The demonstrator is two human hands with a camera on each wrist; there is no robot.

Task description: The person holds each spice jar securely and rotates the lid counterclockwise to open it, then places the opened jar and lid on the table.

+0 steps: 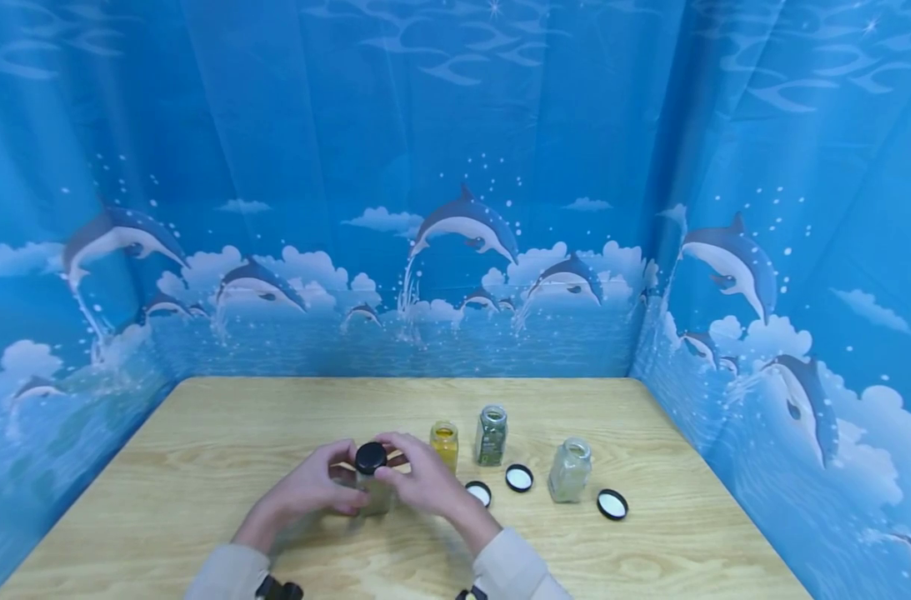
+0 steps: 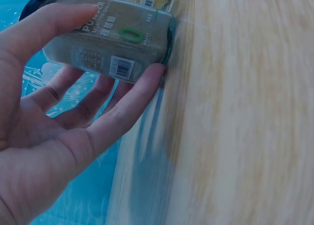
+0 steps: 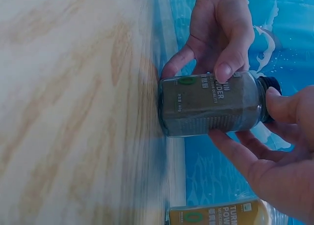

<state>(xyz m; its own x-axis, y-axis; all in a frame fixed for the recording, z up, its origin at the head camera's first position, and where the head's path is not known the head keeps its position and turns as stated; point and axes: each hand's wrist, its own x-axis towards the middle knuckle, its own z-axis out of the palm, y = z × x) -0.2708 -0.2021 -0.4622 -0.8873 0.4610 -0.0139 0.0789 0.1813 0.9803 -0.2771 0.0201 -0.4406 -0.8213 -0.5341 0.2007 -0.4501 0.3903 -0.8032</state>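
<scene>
A square glass spice jar [image 1: 378, 500] of brownish powder stands upright on the table with its black lid [image 1: 371, 457] on. My left hand [image 1: 314, 485] holds the jar's body; in the left wrist view its thumb lies across the label and a finger reaches the jar's base [image 2: 147, 48]. From the other side, my right hand [image 1: 427, 477] pinches the lid, with the thumb on the lid's side and a finger against the glass, as the right wrist view shows. Whether the lid is screwed tight cannot be told.
Right of the hands stand three lidless jars: one with yellow powder [image 1: 445, 447], one with green flakes [image 1: 492, 437], one with pale contents [image 1: 571, 472]. Three black lids lie white side up: one partly behind the right hand [image 1: 478, 493], another [image 1: 518, 478], and one farthest right [image 1: 612, 505].
</scene>
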